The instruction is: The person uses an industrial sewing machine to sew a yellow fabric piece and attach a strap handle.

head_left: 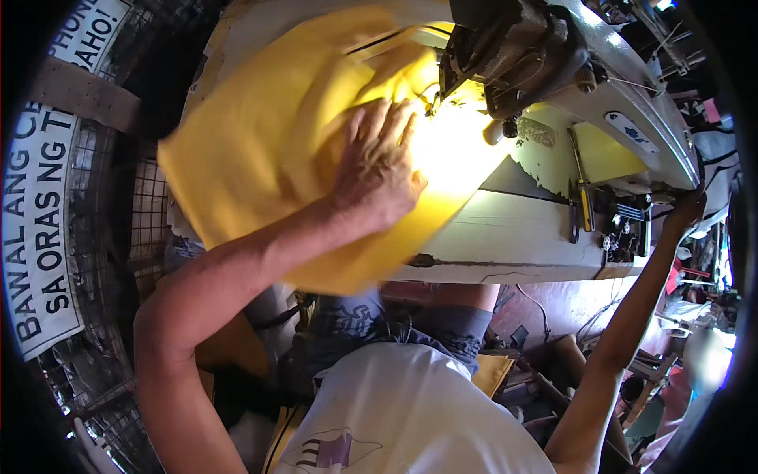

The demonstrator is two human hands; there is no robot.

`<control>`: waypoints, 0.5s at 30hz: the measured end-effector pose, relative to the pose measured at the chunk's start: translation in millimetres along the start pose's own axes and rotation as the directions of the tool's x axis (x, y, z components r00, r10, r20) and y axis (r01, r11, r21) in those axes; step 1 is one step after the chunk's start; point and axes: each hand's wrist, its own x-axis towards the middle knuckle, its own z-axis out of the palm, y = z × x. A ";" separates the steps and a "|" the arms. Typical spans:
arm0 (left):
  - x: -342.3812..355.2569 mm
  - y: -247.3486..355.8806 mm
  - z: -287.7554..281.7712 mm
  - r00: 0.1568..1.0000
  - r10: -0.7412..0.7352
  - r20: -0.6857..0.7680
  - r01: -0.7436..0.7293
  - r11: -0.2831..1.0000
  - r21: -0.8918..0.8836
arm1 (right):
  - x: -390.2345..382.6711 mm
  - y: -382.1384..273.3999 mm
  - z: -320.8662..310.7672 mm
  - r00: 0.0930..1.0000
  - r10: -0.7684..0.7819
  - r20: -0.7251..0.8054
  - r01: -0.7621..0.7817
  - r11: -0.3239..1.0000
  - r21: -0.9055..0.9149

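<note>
My left hand (379, 170) lies open on a large yellow cloth (253, 182), its fingers stretched out toward the needle area of a sewing machine (517, 55). The cloth is blurred in places, spreads over the left of the table and hangs past its front edge. Strong lamp light washes out the part beside the needle, so the stitching spot is hidden by glare. Far to the right, my right hand (689, 212) is at the right end of the machine. Its fingers are too dark and small to make out, and so is what they touch.
On the pale sewing table (505, 237) lie a yellow-and-black handled screwdriver (585, 207) and a small metal bobbin winder (624, 233). Wire mesh (150, 197) and white signs (47, 237) stand at left. Behind my right arm is a cluttered floor area.
</note>
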 end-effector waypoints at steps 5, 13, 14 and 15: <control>-8.0 2.1 -12.5 0.994 0.107 0.030 -0.108 0.993 0.052 | 0.7 -11.0 -4.8 0.999 0.015 0.032 -0.018 0.993 0.115; -1.6 -19.6 -6.4 0.943 0.306 -0.129 -0.314 0.948 -0.051 | 3.7 0.3 -6.8 0.998 0.041 0.056 -0.045 0.996 0.076; -2.3 -19.8 -5.8 0.944 0.307 -0.120 -0.314 0.948 -0.048 | 11.5 8.4 -7.8 0.988 0.089 0.125 -0.100 0.992 0.083; -2.2 -20.4 -5.7 0.950 0.298 -0.094 -0.303 0.952 -0.037 | 24.8 16.1 -9.2 0.986 0.038 0.161 -0.039 0.999 0.000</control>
